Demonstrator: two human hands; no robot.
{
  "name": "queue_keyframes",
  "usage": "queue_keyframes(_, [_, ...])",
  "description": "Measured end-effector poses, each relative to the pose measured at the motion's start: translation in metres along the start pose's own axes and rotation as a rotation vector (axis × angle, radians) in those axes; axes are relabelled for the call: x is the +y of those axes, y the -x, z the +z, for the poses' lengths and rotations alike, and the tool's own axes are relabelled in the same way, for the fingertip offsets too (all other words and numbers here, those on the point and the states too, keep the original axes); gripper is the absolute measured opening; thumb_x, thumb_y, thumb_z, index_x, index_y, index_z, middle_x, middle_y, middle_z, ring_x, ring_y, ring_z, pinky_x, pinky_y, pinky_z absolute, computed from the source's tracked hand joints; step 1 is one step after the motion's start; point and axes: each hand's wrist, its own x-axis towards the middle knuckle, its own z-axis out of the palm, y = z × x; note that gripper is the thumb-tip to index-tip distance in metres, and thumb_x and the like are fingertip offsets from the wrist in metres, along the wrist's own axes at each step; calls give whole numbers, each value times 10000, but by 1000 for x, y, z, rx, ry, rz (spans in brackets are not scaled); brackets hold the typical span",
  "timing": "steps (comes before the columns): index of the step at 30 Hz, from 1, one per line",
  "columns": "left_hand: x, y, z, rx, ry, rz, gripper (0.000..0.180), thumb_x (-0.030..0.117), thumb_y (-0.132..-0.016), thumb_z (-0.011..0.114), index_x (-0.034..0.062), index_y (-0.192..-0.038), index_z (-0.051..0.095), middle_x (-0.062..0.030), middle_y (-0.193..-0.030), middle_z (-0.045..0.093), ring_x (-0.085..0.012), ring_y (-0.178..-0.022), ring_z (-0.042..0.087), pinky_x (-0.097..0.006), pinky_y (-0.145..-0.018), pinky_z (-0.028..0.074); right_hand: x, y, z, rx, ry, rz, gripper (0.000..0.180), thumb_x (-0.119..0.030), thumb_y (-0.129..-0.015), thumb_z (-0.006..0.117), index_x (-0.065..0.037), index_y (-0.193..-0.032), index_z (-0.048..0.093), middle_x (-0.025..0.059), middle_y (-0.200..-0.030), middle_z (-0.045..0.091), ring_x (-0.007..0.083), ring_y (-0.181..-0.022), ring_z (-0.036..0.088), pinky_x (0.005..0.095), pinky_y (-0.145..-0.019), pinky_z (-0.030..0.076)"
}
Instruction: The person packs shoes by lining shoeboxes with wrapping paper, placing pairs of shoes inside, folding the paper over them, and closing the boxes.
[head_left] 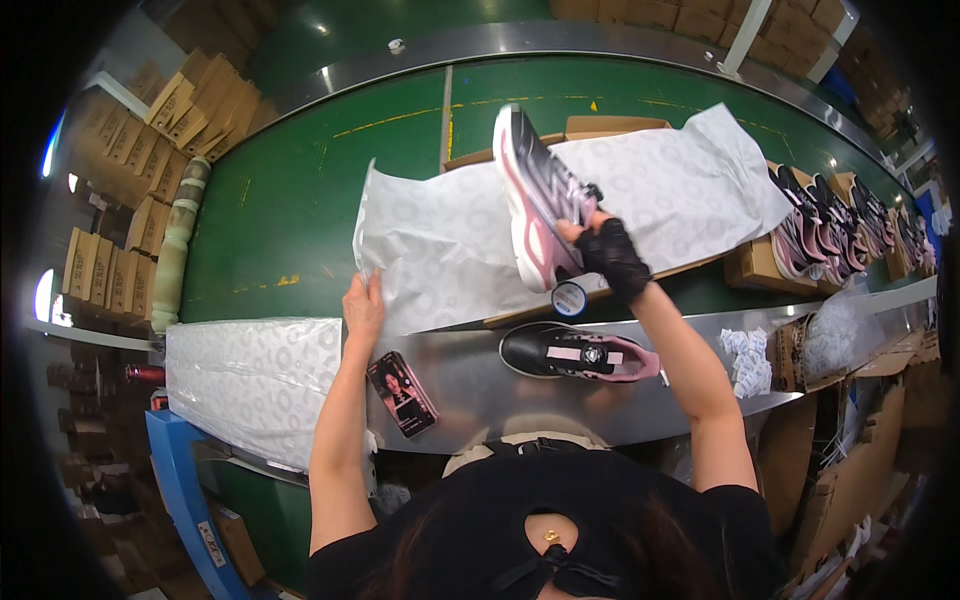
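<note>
My right hand [610, 255], in a black fingerless glove, grips a black, pink and white sneaker [530, 200] near its heel. The sneaker hangs tilted, toe up, above a sheet of patterned white wrapping paper [430, 240]. That sheet lies over a cardboard box [615, 125], hiding most of it. With fingers closed, my left hand [364, 310] holds the paper's near left corner. On the metal ledge close to my body lies a second sneaker [530, 350] on its sole, toe to the left. A small round blue-rimmed item [569, 298] shows just below the held sneaker.
Stacked wrapping sheets [255, 380] lie at left beside printed dark cards [403, 395]. White sachets [748, 362] and a clear plastic bag [840, 335] sit at right. Several sneakers stand in open boxes [755, 265] along the green belt [280, 220]. Cartons [195, 100] are piled far left.
</note>
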Motion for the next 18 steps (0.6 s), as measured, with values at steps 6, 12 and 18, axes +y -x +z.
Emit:
queue_keyframes(6, [95,-30,-26,-357,825,-281,181,195,-868,509,34,-941,545,38,-706,527,-35,-649,473,-204,-577,424,97,-42,74,-252,329,152,486,-397,-706,601,44,-907,559,229,-788,584,350,-779,568,404,-700,444])
queue_keyframes(12, [118,-21,63,-665,836,-136,461,303,-845,526,8,-1185,424,-132,-1240,422,-239,-1013,510,-312,-752,442,70,-11,72,-185,854,-366,411,-301,-714,607,-23,-1009,542,187,-900,576,315,-889,534,407,-792,396])
queue_keyframes(18, [116,9,119,-394,-162,640,569,502,-760,508,177,-1223,443,-172,-1315,323,-358,-1224,278,-564,-956,197,111,24,-48,129,1075,-147,435,-285,-733,596,-51,-1087,503,148,-1202,439,305,-1127,392,532,-891,296])
